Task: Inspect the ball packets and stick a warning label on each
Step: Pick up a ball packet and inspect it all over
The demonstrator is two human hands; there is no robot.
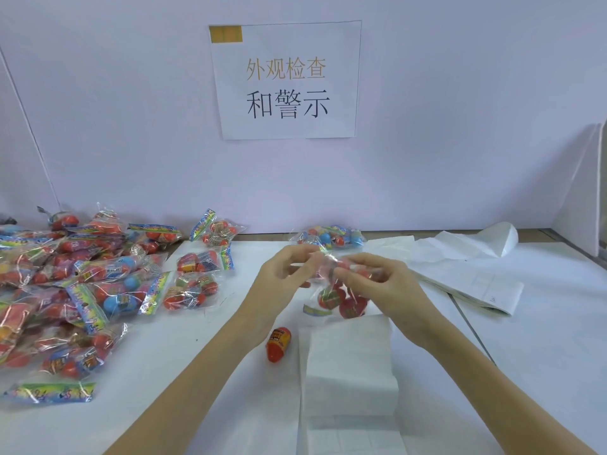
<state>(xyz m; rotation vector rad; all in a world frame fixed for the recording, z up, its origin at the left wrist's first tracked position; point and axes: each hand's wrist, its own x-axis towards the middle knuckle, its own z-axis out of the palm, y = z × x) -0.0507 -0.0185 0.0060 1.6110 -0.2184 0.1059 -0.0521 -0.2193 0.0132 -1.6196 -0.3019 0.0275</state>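
Note:
I hold one clear ball packet [340,298] with red balls above the table's middle. My left hand [284,270] pinches its upper left edge and my right hand [381,280] grips its top from the right; the packet hangs down between them. A loose red ball [278,343] with a yellow print lies on the table below my left hand. A large pile of ball packets [82,287] covers the left side. One more packet [331,238] lies behind my hands by the wall.
A white label sheet [348,366] lies just under my hands. More white backing sheets [466,274] spread across the right side of the table. A paper sign [285,80] hangs on the back wall. A white partition [581,192] stands at the right.

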